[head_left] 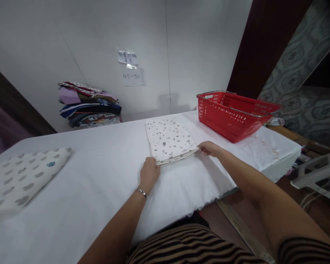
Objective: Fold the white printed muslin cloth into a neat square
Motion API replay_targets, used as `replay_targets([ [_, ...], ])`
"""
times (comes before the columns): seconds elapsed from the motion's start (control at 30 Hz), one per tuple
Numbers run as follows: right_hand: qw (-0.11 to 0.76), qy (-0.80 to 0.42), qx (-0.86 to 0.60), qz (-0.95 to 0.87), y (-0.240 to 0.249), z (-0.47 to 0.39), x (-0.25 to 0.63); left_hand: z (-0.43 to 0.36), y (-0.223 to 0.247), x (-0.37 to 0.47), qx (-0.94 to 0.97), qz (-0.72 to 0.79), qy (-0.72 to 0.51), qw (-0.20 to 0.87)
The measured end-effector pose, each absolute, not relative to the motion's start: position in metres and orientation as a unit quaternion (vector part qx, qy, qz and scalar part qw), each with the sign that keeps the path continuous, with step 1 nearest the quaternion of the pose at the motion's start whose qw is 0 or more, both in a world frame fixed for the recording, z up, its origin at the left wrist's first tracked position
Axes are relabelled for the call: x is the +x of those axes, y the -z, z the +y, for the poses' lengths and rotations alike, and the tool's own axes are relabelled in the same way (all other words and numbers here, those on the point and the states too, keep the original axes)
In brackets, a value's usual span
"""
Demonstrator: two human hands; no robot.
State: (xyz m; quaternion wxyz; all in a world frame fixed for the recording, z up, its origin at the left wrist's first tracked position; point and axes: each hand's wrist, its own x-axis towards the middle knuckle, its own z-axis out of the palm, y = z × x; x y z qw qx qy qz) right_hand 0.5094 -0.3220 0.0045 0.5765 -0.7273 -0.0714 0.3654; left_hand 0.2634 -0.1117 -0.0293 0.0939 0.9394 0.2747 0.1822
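A folded white cloth (170, 139) with small dark prints lies on the white-covered table (99, 161), its layered near edge facing me. My left hand (149, 172), with a bracelet at the wrist, is closed on the near left corner of this cloth. At the near right corner, the fingers of my right hand (208, 148) pinch the layers. Another folded cloth (30, 176), white with grey and blue shapes, lies flat at the table's left.
A red plastic basket (233, 117) stands at the table's back right. Folded fabrics (90, 106) are stacked at the back left, by the wall. Two paper signs (132, 76) hang on the wall. A white plastic stool (319, 174) is at the far right.
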Motion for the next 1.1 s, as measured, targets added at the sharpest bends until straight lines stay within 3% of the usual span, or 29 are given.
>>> replay_targets([
  [0.2, 0.612, -0.304, -0.724, -0.095, -0.014, -0.306, 0.506, -0.108, 0.029, 0.262, 0.945, 0.269, -0.149, 0.107],
  [0.57, 0.443, -0.288, -0.847, -0.054, 0.010, -0.311, 0.493, -0.103, 0.032, 0.255, 0.973, 0.198, -0.088, 0.073],
  [0.7, 0.411, -0.278, -0.867, -0.047, 0.008, -0.310, 0.493, -0.102, 0.034, 0.252, 0.966, 0.211, -0.121, 0.091],
  [0.93, 0.428, -0.275, -0.860, -0.048, 0.007, -0.310, 0.490, -0.102, 0.031, 0.249, 0.953, 0.254, -0.110, 0.120],
  [1.1, 0.484, -0.311, -0.816, -0.061, 0.009, -0.310, 0.467, -0.085, 0.016, 0.236, 0.947, 0.277, -0.096, 0.131],
])
